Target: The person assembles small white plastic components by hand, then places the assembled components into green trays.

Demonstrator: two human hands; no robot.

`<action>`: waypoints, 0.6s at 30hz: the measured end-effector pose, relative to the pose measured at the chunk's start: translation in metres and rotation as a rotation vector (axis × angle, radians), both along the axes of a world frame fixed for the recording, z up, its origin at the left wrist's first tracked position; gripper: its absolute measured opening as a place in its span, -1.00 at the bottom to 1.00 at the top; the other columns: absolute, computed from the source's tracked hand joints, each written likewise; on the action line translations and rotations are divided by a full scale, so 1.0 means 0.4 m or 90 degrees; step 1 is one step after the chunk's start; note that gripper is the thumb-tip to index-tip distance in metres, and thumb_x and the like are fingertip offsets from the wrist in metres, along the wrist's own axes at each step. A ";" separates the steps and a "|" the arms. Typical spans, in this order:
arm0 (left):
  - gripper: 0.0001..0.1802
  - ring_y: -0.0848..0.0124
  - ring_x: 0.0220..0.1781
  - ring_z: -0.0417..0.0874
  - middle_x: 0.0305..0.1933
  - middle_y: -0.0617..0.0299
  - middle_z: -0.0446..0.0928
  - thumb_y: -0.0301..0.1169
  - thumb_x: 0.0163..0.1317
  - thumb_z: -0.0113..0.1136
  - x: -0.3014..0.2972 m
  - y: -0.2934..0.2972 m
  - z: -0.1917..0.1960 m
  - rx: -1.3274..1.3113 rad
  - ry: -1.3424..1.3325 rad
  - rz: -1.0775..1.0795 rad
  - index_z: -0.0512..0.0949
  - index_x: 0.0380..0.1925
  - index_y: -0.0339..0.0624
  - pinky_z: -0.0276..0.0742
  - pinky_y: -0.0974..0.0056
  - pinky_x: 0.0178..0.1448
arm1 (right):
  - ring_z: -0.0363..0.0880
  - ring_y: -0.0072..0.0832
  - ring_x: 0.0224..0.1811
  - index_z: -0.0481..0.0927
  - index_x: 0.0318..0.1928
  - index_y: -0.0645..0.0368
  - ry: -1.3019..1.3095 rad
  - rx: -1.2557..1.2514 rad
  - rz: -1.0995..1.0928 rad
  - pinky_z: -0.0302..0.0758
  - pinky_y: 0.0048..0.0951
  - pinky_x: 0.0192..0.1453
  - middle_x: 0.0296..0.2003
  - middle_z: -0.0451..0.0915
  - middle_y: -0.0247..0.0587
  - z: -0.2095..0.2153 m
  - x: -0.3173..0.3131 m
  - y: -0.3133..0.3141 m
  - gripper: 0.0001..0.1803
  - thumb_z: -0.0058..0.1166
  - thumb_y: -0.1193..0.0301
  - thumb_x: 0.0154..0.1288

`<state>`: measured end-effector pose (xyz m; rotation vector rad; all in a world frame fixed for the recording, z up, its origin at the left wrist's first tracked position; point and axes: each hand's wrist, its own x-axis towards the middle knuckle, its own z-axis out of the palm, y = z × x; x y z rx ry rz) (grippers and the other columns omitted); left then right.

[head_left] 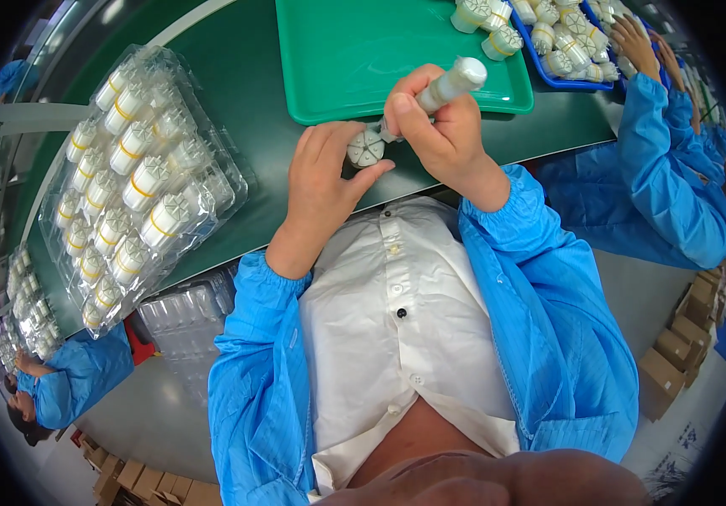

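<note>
My left hand (316,173) is closed round a white cylindrical part (366,150), whose round end is split into wedge-shaped segments and faces up. In my right hand (451,139) is a slim whitish bottle-like tool (457,82) with a rounded end, tilted so its lower end meets the part. My fingers hide the contact point. Both hands are over the near edge of the green table, just in front of a green tray (329,63). Several similar white parts (502,42) sit in that tray's far right corner.
To the left, a clear plastic tray (232,164) holds rows of white parts with yellow bands. Blue bins (578,84) of such parts stand at the far right, near a co-worker's blue sleeve (666,160). Clear trays (186,316) are stacked below the table; cardboard boxes (662,379) line the floor.
</note>
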<state>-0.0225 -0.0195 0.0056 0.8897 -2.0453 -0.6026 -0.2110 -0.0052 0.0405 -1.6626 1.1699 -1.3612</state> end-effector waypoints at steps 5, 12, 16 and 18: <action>-0.45 0.07 -0.05 0.59 -0.06 0.07 0.60 -0.33 -0.11 0.59 0.004 -0.002 -0.006 -0.013 0.017 -0.020 0.60 -0.09 -0.25 0.51 0.06 0.03 | 0.49 -0.64 -0.42 0.42 -0.22 0.22 0.018 0.004 -0.008 0.44 -0.54 -0.34 -0.44 0.57 -0.30 -0.004 0.023 -0.010 -0.89 -0.03 0.46 0.52; -0.36 0.08 -0.14 0.58 -0.09 0.06 0.56 -0.35 -0.13 0.60 0.001 0.004 -0.013 0.000 0.031 -0.009 0.53 -0.02 -0.28 0.52 0.09 -0.09 | 0.51 -0.33 -0.63 0.51 -0.36 0.22 0.048 -0.120 -0.069 0.38 -0.35 -0.56 -0.62 0.49 -0.22 -0.026 0.053 -0.018 -0.85 0.18 0.44 0.32; -0.28 0.13 -0.25 0.56 -0.17 0.07 0.53 -0.40 -0.13 0.61 0.001 0.016 -0.023 0.002 0.012 0.042 0.44 0.05 -0.28 0.51 0.11 -0.23 | 0.52 -0.37 -0.62 0.51 -0.35 0.22 0.009 -0.133 -0.073 0.38 -0.35 -0.55 -0.62 0.49 -0.22 -0.034 0.060 -0.015 -0.85 0.19 0.44 0.31; -0.30 0.13 -0.22 0.58 -0.15 0.06 0.54 -0.43 -0.11 0.59 0.004 0.020 -0.016 0.007 0.009 0.048 0.43 0.06 -0.28 0.54 0.12 -0.19 | 0.53 -0.40 -0.60 0.52 -0.34 0.23 0.001 -0.046 -0.055 0.39 -0.36 -0.54 -0.61 0.50 -0.23 -0.034 0.048 -0.018 -0.86 0.18 0.45 0.31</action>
